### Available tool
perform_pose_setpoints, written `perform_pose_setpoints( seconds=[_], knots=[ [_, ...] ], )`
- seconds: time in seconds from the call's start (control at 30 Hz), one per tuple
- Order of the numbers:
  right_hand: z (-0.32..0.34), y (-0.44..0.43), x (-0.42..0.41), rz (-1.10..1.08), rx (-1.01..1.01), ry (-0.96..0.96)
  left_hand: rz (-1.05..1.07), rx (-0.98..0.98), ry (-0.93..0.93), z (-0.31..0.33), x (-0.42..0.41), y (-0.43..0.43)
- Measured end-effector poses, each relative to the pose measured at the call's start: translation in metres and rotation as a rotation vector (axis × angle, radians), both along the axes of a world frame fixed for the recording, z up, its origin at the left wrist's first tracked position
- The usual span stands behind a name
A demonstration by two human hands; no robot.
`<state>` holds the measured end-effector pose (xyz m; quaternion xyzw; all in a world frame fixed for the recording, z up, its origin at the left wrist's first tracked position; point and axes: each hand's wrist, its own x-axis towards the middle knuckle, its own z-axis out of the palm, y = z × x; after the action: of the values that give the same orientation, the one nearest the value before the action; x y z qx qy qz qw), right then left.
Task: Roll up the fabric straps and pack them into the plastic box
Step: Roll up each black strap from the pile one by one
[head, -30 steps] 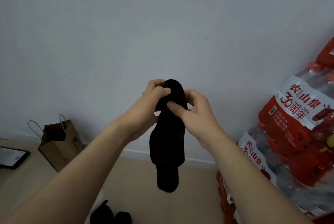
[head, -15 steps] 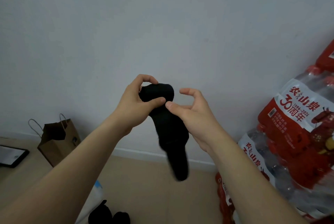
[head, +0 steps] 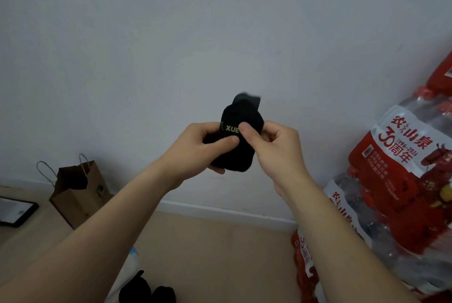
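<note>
Out in front of us, against the pale wall point(head: 146, 58), we are holding the fabric strap point(head: 244, 117) between both hands, and it is sitting as a thick black roll at the centre of the view. Our left hand point(head: 193, 148) is curling round it from 9 o'clock, thumb pressing across the front. Our right hand point(head: 278, 151) is pinching it from 3 o'clock, thumb lying over the yellow-green lettering point(head: 231, 129). Its long axis is running from 12 to 6 o'clock, with a loose end point(head: 247, 99) poking out at 12, so we are judging the roll nearly wound but not yet tucked. Both hands are touching it, neither one nearer. The coming move is turning on the drop: towards 7 o'clock, well below the hands, two dark rolls point(head: 146, 290), likely wound straps, are showing at the bottom edge beside something pale point(head: 128, 266); we cannot tell whether that is the plastic box. At 8 o'clock a paper bag point(head: 78, 195) is standing on the floor point(head: 208, 253), and at 4 o'clock packs of bottled water point(head: 391, 180) are sitting stacked
</note>
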<state>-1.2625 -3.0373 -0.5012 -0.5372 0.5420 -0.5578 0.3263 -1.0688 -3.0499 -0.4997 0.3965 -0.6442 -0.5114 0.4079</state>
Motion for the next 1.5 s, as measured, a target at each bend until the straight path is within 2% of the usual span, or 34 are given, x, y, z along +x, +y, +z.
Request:
perform_pose_setpoints(
  seconds=[0.07,0.1,0.2,0.27,0.37,0.47,0.53,0.63,0.8,1.07,1.2,1.3,1.4,1.5],
  knots=[
    [0.001,-0.003,0.001,0.034,0.074,0.045,0.003,0.038,0.005,0.001,-0.002,0.002],
    [0.0,-0.004,0.003,0.091,0.162,0.01,0.016,0.045,-0.003,0.002,-0.002,0.002],
    [-0.002,-0.002,0.008,0.34,0.471,-0.274,0.059,-0.011,-0.071,0.0,-0.002,0.002],
    [0.0,0.0,0.01,0.408,0.518,-0.408,0.085,-0.054,-0.092,-0.001,-0.001,0.003],
    [0.002,0.0,0.011,0.378,0.389,-0.443,0.102,-0.078,-0.091,-0.006,-0.004,0.006],
    [-0.001,0.0,0.017,0.299,0.299,-0.303,0.125,0.035,-0.171,-0.011,-0.008,0.006],
    [-0.005,0.002,0.021,0.267,0.304,-0.217,0.097,0.095,-0.158,-0.012,-0.006,0.004],
    [-0.006,0.003,0.026,0.183,0.305,-0.164,0.057,0.03,-0.165,-0.01,-0.002,0.005],
    [-0.002,0.005,0.027,0.064,0.303,-0.251,0.04,-0.053,-0.169,-0.009,-0.01,0.01],
    [-0.003,0.005,0.024,0.091,0.246,-0.4,0.107,-0.107,-0.054,-0.001,-0.009,0.016],
    [0.0,0.006,0.023,0.238,0.404,-0.564,0.116,-0.29,-0.147,-0.002,-0.015,0.023],
    [0.002,0.01,0.023,0.378,0.536,-0.567,0.141,-0.338,-0.173,-0.004,-0.014,0.024],
    [0.002,0.007,0.026,0.223,0.369,-0.503,0.162,-0.231,-0.215,-0.006,-0.016,0.023],
    [-0.002,0.006,0.028,0.039,0.051,-0.162,0.14,0.004,-0.2,-0.005,-0.018,0.021]
  ],
)
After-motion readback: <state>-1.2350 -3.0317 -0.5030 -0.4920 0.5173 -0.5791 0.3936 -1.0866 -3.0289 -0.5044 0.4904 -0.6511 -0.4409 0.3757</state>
